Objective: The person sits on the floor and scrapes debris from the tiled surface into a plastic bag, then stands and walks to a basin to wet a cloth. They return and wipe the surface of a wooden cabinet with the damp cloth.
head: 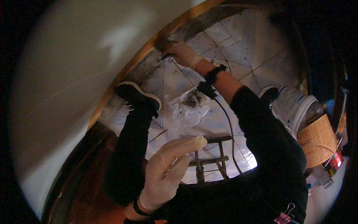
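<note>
My right hand (179, 53), in a pale glove, reaches down to the dark, dirty strip at the foot of the wall, beside the wooden baseboard (134, 57). Its fingertips lie in shadow, so what they hold, if anything, is unclear. My left hand (167, 170), also gloved, is raised near my body with the fingers bent together; nothing shows in it. Between my feet a clear plastic bag (186, 112) lies spread on the tiled floor, with dark debris (195, 100) on it. Black bands circle both wrists, and a black cable hangs from a device near the right wrist.
A white bucket (303, 112) and a woven basket (317, 141) stand at the right beside my shoe (268, 93). My other shoe (137, 95) is close to the wall. A dark frame (212, 161) stands near my body. Crumbs of dirt dot the tiles.
</note>
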The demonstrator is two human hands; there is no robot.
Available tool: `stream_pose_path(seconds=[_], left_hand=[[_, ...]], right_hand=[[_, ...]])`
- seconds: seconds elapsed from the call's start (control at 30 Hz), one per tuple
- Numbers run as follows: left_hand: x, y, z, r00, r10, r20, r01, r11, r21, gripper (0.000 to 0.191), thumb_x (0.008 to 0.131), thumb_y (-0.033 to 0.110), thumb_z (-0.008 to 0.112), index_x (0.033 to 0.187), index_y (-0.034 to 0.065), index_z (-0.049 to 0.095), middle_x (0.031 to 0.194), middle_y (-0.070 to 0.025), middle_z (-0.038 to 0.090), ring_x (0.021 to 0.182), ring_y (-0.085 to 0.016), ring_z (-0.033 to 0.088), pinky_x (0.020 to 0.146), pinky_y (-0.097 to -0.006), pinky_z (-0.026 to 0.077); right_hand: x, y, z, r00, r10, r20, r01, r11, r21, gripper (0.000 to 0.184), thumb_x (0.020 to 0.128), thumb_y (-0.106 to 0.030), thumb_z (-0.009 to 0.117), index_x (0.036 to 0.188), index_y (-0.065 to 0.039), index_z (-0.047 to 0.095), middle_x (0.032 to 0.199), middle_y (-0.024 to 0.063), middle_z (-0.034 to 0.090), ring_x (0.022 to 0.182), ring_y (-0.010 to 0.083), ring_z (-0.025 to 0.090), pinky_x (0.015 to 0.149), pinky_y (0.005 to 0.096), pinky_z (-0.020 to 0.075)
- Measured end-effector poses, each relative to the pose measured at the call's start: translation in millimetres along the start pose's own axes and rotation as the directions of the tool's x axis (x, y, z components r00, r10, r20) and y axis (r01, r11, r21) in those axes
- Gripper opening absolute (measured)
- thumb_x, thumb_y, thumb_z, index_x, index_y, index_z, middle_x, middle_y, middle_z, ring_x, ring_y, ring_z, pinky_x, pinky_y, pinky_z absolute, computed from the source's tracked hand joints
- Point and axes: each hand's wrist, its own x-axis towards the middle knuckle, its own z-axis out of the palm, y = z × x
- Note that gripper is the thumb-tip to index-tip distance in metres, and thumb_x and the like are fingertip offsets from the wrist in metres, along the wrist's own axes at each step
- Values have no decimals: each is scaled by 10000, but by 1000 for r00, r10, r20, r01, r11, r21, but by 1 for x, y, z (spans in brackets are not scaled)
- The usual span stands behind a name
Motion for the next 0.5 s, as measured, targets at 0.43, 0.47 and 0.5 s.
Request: stream_pose_path(seconds=[0.43, 0.47, 0.5], left_hand=[[-8, 6, -13, 999, 41, 23, -41, 999, -15, 336, 907, 10, 437, 1225, -1, 547, 1210, -158, 583, 1128, -241, 565, 972, -343, 434], [-11, 5, -13, 999, 32, 25, -31, 998, -56, 335, 909, 11, 435, 1225, -1, 547, 1211, -158, 582, 1127, -241, 565, 970, -342, 435], [-13, 5, -13, 998, 49, 26, -47, 997, -58, 333, 912, 14, 435, 1225, 1, 547, 1211, -159, 582, 1125, -240, 566, 969, -342, 436]], right_hand=[[-58, 5, 12, 842, 273, 465, -105, 929, -355, 244, 815, -116, 563, 1029, -161, 671, 1124, 138, 583, 973, 354, 592, 824, 420, 512], [-60, 2, -1, 818, 268, 509, -13, 893, -450, 228, 813, -115, 559, 1006, -148, 675, 1088, 148, 592, 950, 359, 600, 818, 419, 510], [-60, -4, -9, 877, 203, 435, -19, 920, -391, 236, 810, -111, 557, 1013, -149, 672, 1068, 151, 597, 959, 358, 597, 813, 421, 509]])
